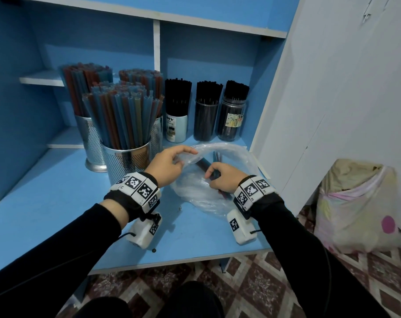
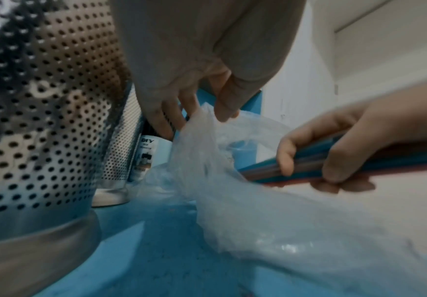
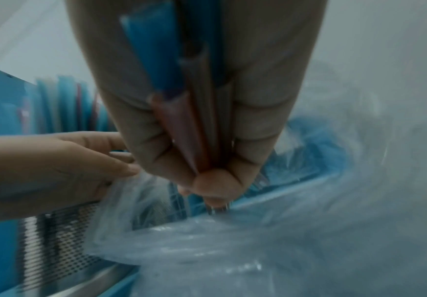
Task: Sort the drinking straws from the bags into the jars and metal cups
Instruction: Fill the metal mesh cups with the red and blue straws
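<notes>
Our right hand (image 1: 224, 177) has its grip closed round a small bundle of coloured straws (image 2: 306, 163), fingers and thumb curled about them, with part of the bundle inside the mouth of the clear plastic bag (image 1: 217, 198) that lies on the blue table (image 1: 57, 193). Our left hand (image 1: 169, 167) pinches the bag's upper edge between thumb and fingers and holds it up and open.

We judge the main risk to be the thin film: if it clings to the straws as they come out, the bag may be dragged along the table. A few straws could also slip from so loose a bundle and scatter. The nearest metal cup (image 1: 126, 157) stands just beside our left wrist and is crammed with coloured straws, so a careless swing could knock it, and pushing more in may bend some or force others out. The three jars (image 1: 206, 120) of black straws stand close behind the bag.

We cannot tell how many straws remain in the bag; the film blurs them. The right wrist view is smeared, the far ends of the held straws are hidden by our hand, and the two rear cups are largely covered by the front one.
</notes>
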`<state>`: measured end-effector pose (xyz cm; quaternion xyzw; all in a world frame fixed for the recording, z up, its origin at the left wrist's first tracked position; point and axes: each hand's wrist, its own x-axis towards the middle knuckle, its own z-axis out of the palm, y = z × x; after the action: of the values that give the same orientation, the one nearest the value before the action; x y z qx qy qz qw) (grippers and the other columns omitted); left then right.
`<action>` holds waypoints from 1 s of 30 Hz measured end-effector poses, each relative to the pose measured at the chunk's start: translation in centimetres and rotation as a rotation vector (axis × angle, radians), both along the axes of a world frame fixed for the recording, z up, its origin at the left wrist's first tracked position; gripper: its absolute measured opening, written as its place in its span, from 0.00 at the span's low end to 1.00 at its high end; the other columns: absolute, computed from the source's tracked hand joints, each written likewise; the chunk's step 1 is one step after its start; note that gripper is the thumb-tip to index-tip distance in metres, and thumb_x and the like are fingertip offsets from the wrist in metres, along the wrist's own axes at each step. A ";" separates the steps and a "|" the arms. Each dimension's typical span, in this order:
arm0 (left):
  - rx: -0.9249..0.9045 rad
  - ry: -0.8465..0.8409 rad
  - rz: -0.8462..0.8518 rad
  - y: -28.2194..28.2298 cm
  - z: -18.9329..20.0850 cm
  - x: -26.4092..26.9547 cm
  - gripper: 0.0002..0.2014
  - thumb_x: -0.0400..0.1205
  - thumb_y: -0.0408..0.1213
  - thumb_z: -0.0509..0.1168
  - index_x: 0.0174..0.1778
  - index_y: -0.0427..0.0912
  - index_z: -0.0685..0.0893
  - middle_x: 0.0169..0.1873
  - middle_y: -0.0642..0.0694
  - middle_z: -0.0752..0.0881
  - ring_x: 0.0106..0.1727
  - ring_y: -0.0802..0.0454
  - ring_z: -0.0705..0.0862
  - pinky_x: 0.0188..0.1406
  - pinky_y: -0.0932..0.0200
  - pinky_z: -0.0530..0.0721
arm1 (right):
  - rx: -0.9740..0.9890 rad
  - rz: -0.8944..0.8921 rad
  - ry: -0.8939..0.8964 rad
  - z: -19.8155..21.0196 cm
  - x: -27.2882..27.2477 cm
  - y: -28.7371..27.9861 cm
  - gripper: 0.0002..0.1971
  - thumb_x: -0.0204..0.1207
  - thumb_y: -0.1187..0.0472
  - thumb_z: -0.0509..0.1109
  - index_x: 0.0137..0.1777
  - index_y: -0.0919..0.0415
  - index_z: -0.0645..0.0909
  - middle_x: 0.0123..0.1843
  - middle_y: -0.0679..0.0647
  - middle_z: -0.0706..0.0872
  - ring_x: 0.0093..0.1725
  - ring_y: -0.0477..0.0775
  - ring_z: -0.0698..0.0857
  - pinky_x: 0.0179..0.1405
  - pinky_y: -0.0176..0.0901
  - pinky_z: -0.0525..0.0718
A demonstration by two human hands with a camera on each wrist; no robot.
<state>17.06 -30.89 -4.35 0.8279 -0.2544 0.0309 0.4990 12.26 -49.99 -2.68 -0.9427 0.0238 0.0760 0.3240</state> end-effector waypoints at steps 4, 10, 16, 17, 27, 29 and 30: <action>0.070 -0.045 0.060 -0.4 0.0 -0.6 0.21 0.83 0.26 0.61 0.62 0.57 0.83 0.71 0.48 0.78 0.62 0.46 0.79 0.67 0.52 0.74 | 0.005 0.027 0.002 1.3 -2.0 -0.2 0.09 0.75 0.72 0.67 0.49 0.57 0.79 0.33 0.54 0.77 0.13 0.42 0.75 0.11 0.32 0.71; 0.116 -0.523 -0.209 -2.7 1.6 -3.2 0.27 0.72 0.25 0.70 0.68 0.43 0.79 0.70 0.45 0.75 0.75 0.50 0.72 0.78 0.63 0.63 | -0.139 0.153 0.020 4.2 -5.9 -0.4 0.12 0.75 0.70 0.67 0.55 0.57 0.82 0.54 0.64 0.83 0.36 0.59 0.84 0.43 0.61 0.88; 0.313 -0.589 -0.411 -6.2 1.0 -3.7 0.32 0.68 0.38 0.79 0.68 0.41 0.78 0.65 0.49 0.79 0.68 0.55 0.74 0.72 0.64 0.67 | -0.299 0.272 0.045 8.6 -10.7 -0.3 0.16 0.75 0.67 0.69 0.60 0.50 0.82 0.46 0.53 0.84 0.33 0.49 0.83 0.38 0.41 0.86; 0.295 -0.591 -0.394 -6.6 1.0 -3.7 0.25 0.68 0.41 0.78 0.61 0.44 0.81 0.57 0.52 0.81 0.61 0.56 0.78 0.66 0.64 0.72 | -0.312 0.288 0.044 9.4 -11.3 -0.3 0.17 0.75 0.67 0.68 0.61 0.48 0.82 0.46 0.53 0.85 0.33 0.49 0.84 0.39 0.44 0.86; -0.234 -0.158 -0.233 -8.1 3.5 -5.7 0.14 0.82 0.40 0.71 0.32 0.58 0.77 0.24 0.62 0.79 0.28 0.65 0.76 0.33 0.66 0.75 | 0.050 0.312 -0.738 15.5 -14.8 -0.4 0.17 0.79 0.61 0.71 0.67 0.49 0.80 0.64 0.44 0.82 0.66 0.42 0.79 0.68 0.40 0.77; -0.232 -0.144 -0.241 -7.8 4.3 -6.5 0.16 0.81 0.47 0.71 0.29 0.56 0.74 0.20 0.60 0.75 0.22 0.62 0.73 0.24 0.66 0.74 | 0.138 0.333 -0.872 15.8 -14.3 0.6 0.16 0.80 0.64 0.69 0.67 0.56 0.79 0.64 0.46 0.82 0.67 0.45 0.79 0.68 0.44 0.79; -0.250 -0.126 -0.258 -7.4 4.5 -6.9 0.17 0.79 0.50 0.72 0.29 0.56 0.74 0.18 0.59 0.75 0.19 0.62 0.73 0.20 0.65 0.74 | 0.172 0.337 -0.936 15.8 -13.9 1.3 0.15 0.80 0.67 0.68 0.67 0.60 0.79 0.63 0.47 0.82 0.65 0.47 0.80 0.65 0.43 0.81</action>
<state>10.16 -38.30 0.19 0.7166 -0.3831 0.0497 0.5808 -1.68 -48.70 13.12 -0.8365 -0.2826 -0.3019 0.3596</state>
